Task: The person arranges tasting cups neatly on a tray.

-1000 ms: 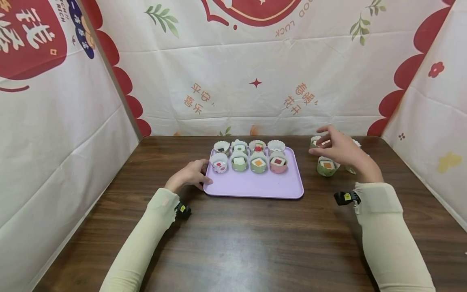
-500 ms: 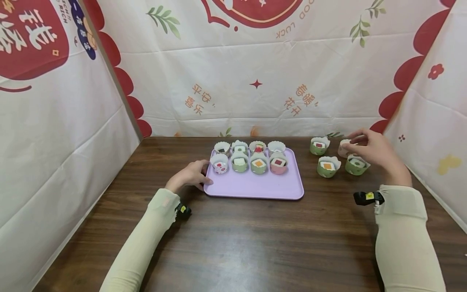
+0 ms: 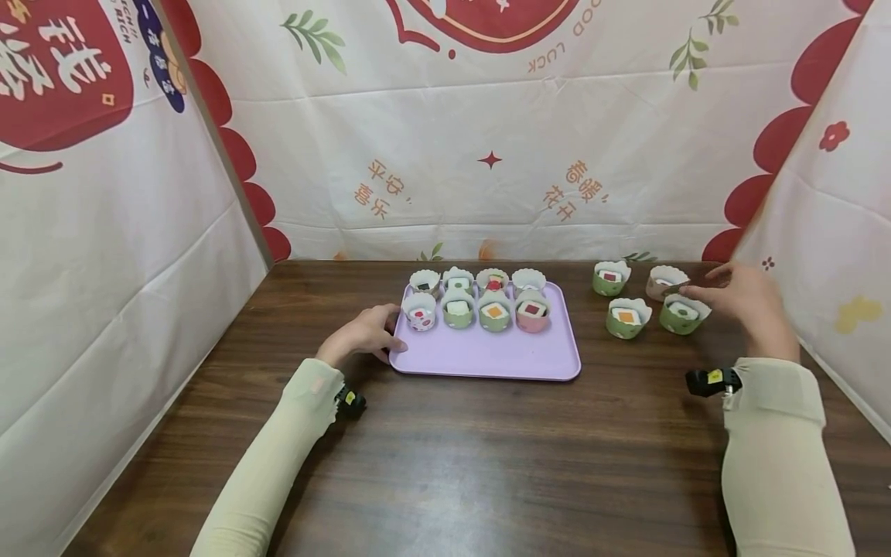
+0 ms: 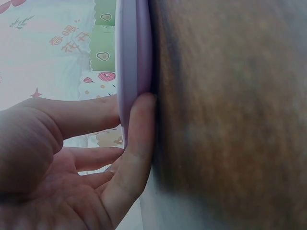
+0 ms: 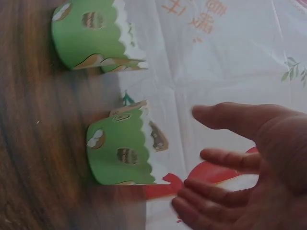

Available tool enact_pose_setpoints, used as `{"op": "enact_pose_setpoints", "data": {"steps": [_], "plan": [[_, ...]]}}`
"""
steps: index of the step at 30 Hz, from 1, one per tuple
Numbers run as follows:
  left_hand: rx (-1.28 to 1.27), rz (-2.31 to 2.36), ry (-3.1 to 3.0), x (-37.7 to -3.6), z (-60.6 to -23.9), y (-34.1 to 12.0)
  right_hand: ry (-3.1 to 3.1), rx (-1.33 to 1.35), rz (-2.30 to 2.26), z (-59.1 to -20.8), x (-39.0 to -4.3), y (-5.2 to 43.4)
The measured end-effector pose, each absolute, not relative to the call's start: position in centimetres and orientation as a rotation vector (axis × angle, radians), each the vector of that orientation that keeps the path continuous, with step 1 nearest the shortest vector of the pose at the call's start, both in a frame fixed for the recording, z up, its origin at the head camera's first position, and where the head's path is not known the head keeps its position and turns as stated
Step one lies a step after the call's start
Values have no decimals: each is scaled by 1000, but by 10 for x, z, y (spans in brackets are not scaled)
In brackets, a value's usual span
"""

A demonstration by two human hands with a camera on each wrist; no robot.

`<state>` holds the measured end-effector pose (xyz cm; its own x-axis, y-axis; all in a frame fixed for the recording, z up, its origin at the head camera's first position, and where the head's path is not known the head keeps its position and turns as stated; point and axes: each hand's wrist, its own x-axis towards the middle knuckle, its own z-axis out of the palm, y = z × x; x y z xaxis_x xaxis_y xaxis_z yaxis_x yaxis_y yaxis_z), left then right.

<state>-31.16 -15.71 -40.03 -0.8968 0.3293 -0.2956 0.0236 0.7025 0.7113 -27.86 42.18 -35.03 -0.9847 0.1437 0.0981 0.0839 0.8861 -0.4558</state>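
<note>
My left hand [image 3: 363, 333] holds the left edge of a lilac tray [image 3: 487, 360], fingers and thumb on either side of its rim [image 4: 132, 57] in the left wrist view. Two rows of paper cupcake cups stand on the tray, including a green cup [image 3: 495, 316] and a pink cup [image 3: 532, 319]; white squares with coloured centres show in several. My right hand [image 3: 748, 298] hovers beside two more cups, a pale pink cup [image 3: 657, 288] and a green cup [image 3: 678, 321]. In the right wrist view its fingers [image 5: 225, 115] are spread, apart from the green cup [image 5: 120, 153], holding nothing.
Two further green cups, a back cup [image 3: 609, 284] and a front cup [image 3: 625, 325], stand right of the tray on the dark wooden table [image 3: 473, 464]. A printed white cloth [image 3: 445, 131] hangs behind the table, and cloths close both sides.
My right hand has moved right, over and past the cups, to the right side of the group, uncovering them. My left hand stays at the tray edge, and the tray has not moved.
</note>
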Motion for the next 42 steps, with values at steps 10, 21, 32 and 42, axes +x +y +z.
{"op": "enact_pose_setpoints", "data": {"steps": [10, 21, 32, 42], "plan": [[281, 1070, 2490, -312, -402, -158, -3122, -334, 780, -366, -284, 425], [287, 1068, 2491, -312, -404, -158, -3134, -325, 783, -375, -291, 421], [284, 1056, 2506, -313, -402, -158, -3106, -382, 680, -382, -292, 413], [274, 1040, 2514, -313, -401, -157, -3113, -382, 657, -383, -291, 415]]}}
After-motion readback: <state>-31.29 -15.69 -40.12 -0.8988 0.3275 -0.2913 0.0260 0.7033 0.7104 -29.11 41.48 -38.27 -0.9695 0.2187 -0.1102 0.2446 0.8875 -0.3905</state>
